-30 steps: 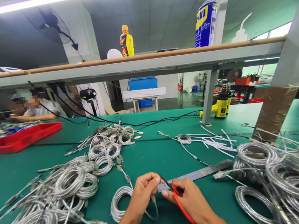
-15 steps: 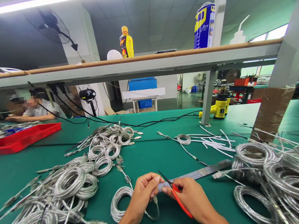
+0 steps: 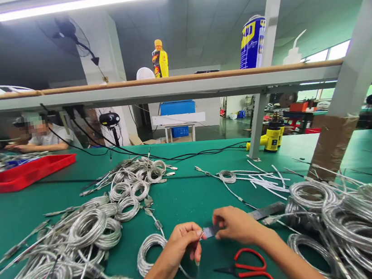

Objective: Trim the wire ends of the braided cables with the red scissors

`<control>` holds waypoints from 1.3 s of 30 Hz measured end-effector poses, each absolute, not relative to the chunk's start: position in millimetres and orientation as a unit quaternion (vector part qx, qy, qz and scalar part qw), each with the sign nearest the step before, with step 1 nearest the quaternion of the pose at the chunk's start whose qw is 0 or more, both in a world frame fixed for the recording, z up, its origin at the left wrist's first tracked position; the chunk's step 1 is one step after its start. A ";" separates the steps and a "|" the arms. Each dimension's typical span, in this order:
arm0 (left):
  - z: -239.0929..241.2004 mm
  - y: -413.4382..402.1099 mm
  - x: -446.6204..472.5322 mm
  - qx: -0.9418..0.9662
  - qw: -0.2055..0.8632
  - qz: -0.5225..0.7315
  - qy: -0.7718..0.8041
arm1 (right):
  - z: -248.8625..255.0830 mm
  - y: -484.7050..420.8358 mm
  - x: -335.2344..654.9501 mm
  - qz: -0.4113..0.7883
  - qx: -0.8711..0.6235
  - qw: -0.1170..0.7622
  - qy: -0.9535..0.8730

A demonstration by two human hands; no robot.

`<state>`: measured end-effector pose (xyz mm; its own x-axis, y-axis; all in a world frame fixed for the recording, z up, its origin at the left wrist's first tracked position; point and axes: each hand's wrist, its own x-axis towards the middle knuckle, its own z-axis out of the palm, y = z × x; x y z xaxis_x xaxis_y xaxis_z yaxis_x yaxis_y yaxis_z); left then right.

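My left hand pinches the stripped end of a clear-jacketed cable, whose coil lies just left of it. The thin tip pokes out past the fingertips. My right hand hovers over the steel ruler, its thumb and fingers curved and apart with nothing visible between them. Part of the ruler is hidden beneath that hand. Red-handled scissors lie on the green mat below my right hand, blades pointing left and handles spread.
Coiled USB cables pile up at left and right. White tube pieces lie behind the ruler. A yellow heat gun stands by the shelf post. A red tray sits at far left; a person works beyond it.
The scissors have left my right hand and now lie on the mat. That hand has opened and shifted slightly over the ruler. My left hand keeps its pinch on the cable.
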<state>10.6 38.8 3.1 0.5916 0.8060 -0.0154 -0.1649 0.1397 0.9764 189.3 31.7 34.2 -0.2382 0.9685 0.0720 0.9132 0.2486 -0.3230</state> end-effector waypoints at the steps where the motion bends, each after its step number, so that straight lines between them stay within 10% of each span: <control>1: 4.0 37.6 10.9 0.560 0.695 0.352 0.281 | 31.1 40.2 188.3 0.114 -0.594 0.123 -0.787; 15: 10.3 33.1 10.5 0.518 0.750 0.304 0.279 | 22.1 70.8 189.5 0.183 -0.550 0.163 -0.798; 28: 18.2 19.8 9.6 0.636 0.713 0.136 0.262 | 50.4 60.4 142.0 -0.110 -0.589 0.375 -0.708; 39: 6.1 39.8 13.3 0.564 0.672 0.319 0.360 | -5.5 53.1 191.3 -0.111 -0.597 0.327 -0.724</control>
